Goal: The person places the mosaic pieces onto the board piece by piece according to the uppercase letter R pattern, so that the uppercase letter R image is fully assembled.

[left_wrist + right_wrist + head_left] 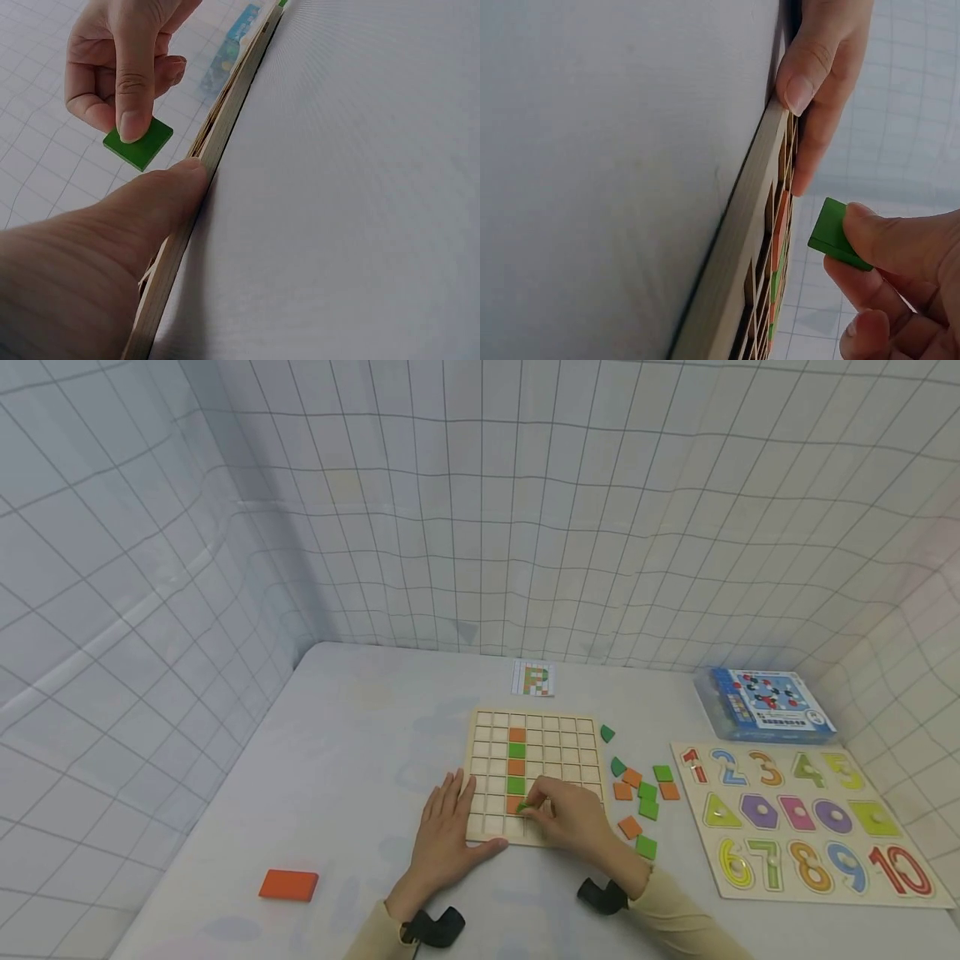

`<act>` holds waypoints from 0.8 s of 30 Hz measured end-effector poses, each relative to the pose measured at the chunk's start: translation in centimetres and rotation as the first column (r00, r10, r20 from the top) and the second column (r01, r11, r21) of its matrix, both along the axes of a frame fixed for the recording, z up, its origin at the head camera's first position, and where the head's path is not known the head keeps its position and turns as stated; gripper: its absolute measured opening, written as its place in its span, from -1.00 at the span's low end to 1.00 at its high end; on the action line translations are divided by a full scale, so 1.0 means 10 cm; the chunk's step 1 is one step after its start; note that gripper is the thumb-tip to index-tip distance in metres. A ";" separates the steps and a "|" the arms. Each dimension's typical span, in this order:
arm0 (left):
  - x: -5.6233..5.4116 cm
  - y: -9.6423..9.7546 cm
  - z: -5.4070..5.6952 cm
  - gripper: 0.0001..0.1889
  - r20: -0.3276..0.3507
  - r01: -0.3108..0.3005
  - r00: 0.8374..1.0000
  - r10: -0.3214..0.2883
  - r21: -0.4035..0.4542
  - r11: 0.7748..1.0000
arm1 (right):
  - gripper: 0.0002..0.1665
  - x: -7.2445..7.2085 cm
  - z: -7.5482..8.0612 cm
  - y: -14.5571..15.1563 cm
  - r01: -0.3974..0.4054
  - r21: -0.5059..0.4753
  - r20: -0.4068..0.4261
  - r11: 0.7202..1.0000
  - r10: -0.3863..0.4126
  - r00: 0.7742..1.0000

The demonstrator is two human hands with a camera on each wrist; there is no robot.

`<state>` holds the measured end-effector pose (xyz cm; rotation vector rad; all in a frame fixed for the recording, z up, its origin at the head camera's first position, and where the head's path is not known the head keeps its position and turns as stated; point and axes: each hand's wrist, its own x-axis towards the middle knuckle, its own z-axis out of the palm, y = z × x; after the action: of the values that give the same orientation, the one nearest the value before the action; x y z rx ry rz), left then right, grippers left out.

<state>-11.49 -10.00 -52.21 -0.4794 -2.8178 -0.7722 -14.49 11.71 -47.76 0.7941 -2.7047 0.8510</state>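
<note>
Left hand point(447, 837): left of the pinch, fingers straight, touching the wooden board point(552, 738).
Tile column point(517, 767): orange and green, set in the board, running away from the pinch.
Right hand point(573, 820): pinches a green tile point(829, 231) over the board.
Loose tiles point(647, 810): right of the pinch.
Number puzzle point(855, 900): farther right.

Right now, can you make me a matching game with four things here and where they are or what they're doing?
1. left hand
2. right hand
3. block
4. card

A. left of both hands
B. beyond the far edge of the board
C. pinches a green tile
D. touches the board's edge

Pairs: 1-D, 2-C, 3-A, 4-B
</note>
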 end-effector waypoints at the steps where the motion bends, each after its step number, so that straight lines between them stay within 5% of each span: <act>1: 0.00 0.00 0.00 0.03 -0.002 0.000 1.000 0.000 -0.001 1.000 | -0.76 0.01 0.00 -0.02 -0.008 0.010 0.012 1.000 0.008 1.000; 12: 0.00 0.01 -0.02 0.05 0.035 -0.003 0.999 0.003 0.002 1.000 | -0.82 0.04 -0.01 -0.11 -0.049 0.070 0.155 0.996 0.037 0.987; 24: -0.01 0.00 -0.02 0.04 0.003 0.005 1.000 -0.005 0.001 1.000 | -0.83 0.00 -0.04 -0.11 -0.032 0.036 0.182 0.999 0.025 0.983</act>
<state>-11.59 -10.04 -52.42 -0.4855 -2.8201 -0.7755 -14.46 10.63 -48.11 0.8006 -2.8829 0.9228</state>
